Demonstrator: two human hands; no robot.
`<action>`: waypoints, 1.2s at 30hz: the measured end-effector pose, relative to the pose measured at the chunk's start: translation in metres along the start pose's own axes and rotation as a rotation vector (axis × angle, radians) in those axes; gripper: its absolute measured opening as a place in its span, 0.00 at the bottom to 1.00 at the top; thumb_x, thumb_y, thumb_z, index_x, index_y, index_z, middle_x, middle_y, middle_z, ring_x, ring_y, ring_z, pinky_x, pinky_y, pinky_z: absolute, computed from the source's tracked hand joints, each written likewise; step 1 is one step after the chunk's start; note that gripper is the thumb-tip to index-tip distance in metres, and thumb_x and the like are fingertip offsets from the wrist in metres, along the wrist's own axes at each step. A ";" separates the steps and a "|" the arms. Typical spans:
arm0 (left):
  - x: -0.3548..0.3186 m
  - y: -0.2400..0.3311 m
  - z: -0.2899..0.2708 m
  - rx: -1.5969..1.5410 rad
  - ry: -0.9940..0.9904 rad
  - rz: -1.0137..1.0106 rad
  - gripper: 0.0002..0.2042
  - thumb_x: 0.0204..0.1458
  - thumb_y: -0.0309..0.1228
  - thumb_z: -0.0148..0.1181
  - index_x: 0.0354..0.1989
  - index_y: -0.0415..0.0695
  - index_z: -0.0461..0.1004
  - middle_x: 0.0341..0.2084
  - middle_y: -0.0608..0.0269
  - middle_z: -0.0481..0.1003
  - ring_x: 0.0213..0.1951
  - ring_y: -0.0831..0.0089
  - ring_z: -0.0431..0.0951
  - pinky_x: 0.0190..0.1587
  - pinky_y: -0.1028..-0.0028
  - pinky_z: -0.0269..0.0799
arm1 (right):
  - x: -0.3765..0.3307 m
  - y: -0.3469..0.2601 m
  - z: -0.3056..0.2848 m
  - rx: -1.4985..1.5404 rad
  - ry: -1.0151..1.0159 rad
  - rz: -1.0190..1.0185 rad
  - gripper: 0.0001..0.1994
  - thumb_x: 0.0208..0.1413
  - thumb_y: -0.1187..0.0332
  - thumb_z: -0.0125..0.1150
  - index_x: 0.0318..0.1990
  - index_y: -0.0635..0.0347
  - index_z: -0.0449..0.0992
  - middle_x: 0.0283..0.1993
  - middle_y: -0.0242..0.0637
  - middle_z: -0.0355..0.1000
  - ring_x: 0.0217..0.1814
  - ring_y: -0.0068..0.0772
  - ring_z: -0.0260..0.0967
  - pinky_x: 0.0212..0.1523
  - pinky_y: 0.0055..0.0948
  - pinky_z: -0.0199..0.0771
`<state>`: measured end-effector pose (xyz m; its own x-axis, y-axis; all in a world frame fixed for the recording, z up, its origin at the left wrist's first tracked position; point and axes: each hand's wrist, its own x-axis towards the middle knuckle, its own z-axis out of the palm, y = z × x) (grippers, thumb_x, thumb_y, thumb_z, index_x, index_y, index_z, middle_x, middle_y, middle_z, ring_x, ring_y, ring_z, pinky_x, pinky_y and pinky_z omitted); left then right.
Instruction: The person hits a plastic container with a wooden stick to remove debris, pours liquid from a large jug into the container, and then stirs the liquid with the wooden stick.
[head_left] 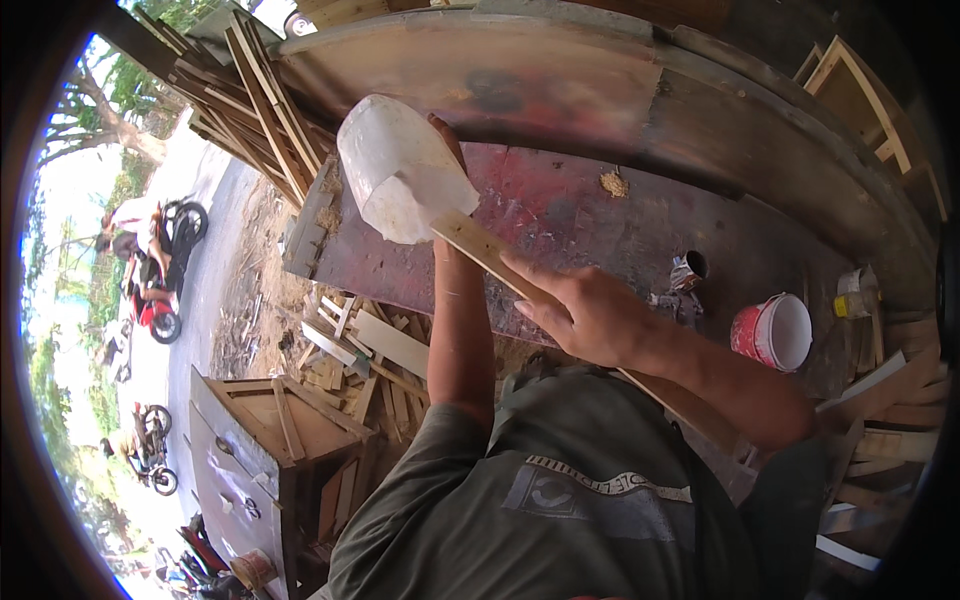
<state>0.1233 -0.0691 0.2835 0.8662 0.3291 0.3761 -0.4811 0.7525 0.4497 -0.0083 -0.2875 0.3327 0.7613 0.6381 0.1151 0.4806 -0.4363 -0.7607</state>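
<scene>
My right hand [590,315] is closed around the pale wooden handle [478,243] of a mallet. Its big white head [398,168] is raised over a worn red and brown workbench [610,215]. My left forearm reaches up past the handle, and my left hand [448,135] lies mostly hidden behind the mallet head, so only a bit of its fingers shows against the bench top. What it holds or touches cannot be made out. A grey-green shirt fills the lower middle of the view.
A red and white bucket [775,332] and a small tin can [688,270] stand on the bench at the right. Wooden slats [250,100] are stacked upper left, offcuts [365,350] lie on the ground, and an open wooden cabinet [270,425] stands lower left. Motorbikes [165,265] are on the road.
</scene>
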 end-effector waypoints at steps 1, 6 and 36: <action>0.001 -0.005 -0.002 -0.006 0.003 0.009 0.38 0.65 0.64 0.37 0.73 0.47 0.54 0.67 0.51 0.63 0.64 0.53 0.68 0.65 0.51 0.69 | 0.002 -0.001 0.001 -0.006 0.034 -0.001 0.30 0.64 0.62 0.61 0.72 0.55 0.63 0.34 0.58 0.77 0.35 0.61 0.77 0.37 0.49 0.76; -0.009 -0.027 -0.022 -0.073 -0.003 -0.002 0.39 0.65 0.65 0.37 0.74 0.47 0.54 0.67 0.51 0.62 0.65 0.53 0.67 0.66 0.50 0.68 | 0.027 0.003 -0.005 -0.207 0.041 0.035 0.29 0.62 0.60 0.63 0.70 0.55 0.66 0.33 0.55 0.77 0.35 0.58 0.79 0.37 0.49 0.78; -0.040 0.008 -0.003 0.016 0.020 0.126 0.44 0.56 0.69 0.45 0.74 0.51 0.54 0.70 0.55 0.59 0.70 0.53 0.60 0.68 0.46 0.63 | 0.019 0.014 -0.005 -0.084 -0.061 -0.008 0.28 0.68 0.65 0.56 0.74 0.47 0.60 0.39 0.54 0.77 0.36 0.54 0.77 0.40 0.48 0.78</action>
<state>0.0851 -0.0747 0.2691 0.8011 0.4320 0.4142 -0.5884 0.6952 0.4128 0.0148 -0.2850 0.3273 0.7303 0.6784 0.0799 0.5234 -0.4806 -0.7036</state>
